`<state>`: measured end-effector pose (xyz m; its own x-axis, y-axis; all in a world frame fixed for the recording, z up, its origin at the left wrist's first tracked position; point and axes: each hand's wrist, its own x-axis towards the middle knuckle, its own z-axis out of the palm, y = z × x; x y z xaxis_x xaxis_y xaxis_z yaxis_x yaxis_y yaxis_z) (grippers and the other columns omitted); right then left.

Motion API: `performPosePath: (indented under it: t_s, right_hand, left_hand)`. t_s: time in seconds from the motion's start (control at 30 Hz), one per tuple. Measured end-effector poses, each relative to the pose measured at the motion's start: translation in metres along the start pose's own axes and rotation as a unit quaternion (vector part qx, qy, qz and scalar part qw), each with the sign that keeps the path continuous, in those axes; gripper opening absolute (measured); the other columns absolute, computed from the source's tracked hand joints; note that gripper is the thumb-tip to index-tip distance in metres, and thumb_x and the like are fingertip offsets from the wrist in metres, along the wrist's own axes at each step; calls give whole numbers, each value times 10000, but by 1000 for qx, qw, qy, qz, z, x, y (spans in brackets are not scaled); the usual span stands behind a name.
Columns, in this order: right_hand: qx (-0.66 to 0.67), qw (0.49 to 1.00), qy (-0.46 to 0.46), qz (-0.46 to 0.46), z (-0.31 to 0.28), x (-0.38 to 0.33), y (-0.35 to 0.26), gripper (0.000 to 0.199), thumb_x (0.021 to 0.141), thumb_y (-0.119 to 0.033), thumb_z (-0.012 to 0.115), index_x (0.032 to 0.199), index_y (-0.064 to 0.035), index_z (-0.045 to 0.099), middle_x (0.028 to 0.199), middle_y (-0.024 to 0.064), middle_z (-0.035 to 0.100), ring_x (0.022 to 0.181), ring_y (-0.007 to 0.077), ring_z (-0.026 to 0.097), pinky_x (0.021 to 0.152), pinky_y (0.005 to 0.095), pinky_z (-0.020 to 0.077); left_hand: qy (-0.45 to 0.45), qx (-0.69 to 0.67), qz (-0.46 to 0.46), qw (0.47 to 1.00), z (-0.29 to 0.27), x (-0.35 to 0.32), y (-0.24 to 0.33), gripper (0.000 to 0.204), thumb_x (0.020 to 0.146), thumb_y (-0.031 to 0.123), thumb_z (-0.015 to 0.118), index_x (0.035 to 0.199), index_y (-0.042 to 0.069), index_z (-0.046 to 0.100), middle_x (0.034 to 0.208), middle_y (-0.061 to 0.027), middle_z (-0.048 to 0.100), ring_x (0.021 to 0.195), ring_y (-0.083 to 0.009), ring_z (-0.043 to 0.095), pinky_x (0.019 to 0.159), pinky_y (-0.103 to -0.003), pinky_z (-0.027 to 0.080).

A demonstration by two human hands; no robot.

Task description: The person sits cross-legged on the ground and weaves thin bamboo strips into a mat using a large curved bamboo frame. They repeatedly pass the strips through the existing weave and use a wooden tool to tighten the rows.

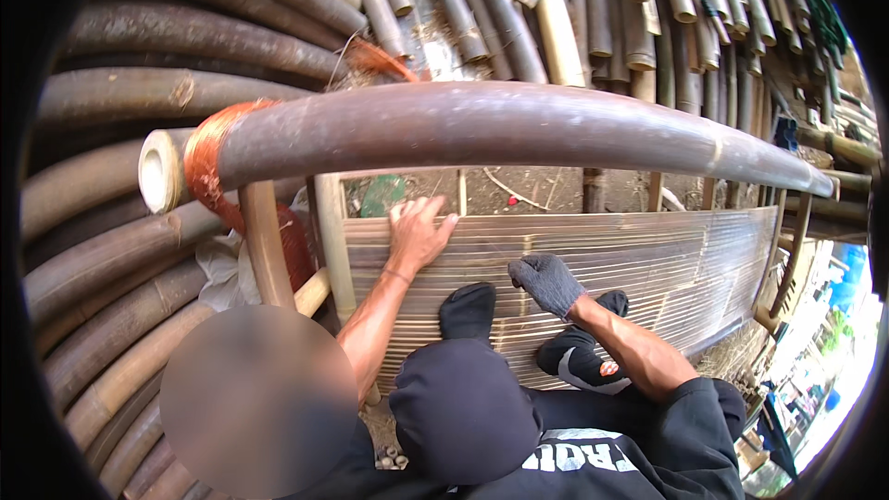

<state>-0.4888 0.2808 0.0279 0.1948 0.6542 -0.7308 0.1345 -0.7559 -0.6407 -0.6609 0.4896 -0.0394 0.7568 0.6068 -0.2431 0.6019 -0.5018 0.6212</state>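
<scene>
1. Brown and pale bamboo strips, laid side by side, make up the long panel [639, 259] in the middle of the view; it sits below a thick pole [482, 125] and reaches away to the right.
2. The bare left hand [421, 233] is at the panel's far edge, near its left end. Its fingers are loosely spread and a little bent, with the thumb held apart.
3. The right hand [548, 283], in a dark grey glove, is above the panel, to the right of the left hand. Its fingers are curled in, with thumb and forefinger drawn together; I cannot tell whether they pinch anything thin.
4. Two feet in black footwear lie over the strips: the left foot [468, 311] between the hands and nearer the body, the right foot [579, 357] below the glove.
5. Orange cord [207, 156] is wound around the pole close to its cut left end. A wooden post [266, 245] stands beneath that end.
6. On the ground past the panel lie a green patch [381, 194] and a small red thing [513, 201], too small to make out.
7. Bamboo stems [185, 32] are heaped along the left, and more lengths [639, 5] are stacked beyond the pole.
8. A black shirt [671, 463] with white print fills the lower edge.
</scene>
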Motion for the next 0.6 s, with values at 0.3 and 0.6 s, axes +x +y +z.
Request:
performPosePath:
  t_s: [0.3, 0.6]
  right_hand:
    - [423, 766, 481, 60, -132, 65, 39, 259, 925, -282, 568, 902, -28, 611, 631, 51, 559, 464, 180, 506, 459, 370, 421]
    - [384, 652, 633, 163, -152, 63, 80, 563, 872, -412, 640, 1159, 71, 613, 940, 268, 705, 900, 437, 683, 825, 460, 528]
  left_hand:
    - [127, 111, 166, 971, -13, 56, 20, 394, 810, 106, 714, 1188, 57, 618, 1169, -131, 579, 1129, -327, 528, 989, -439, 416]
    - [-95, 47, 199, 974, -41, 44, 14, 221, 804, 36, 690, 971, 19, 546, 962, -143, 530, 957, -351, 543, 832, -448, 444]
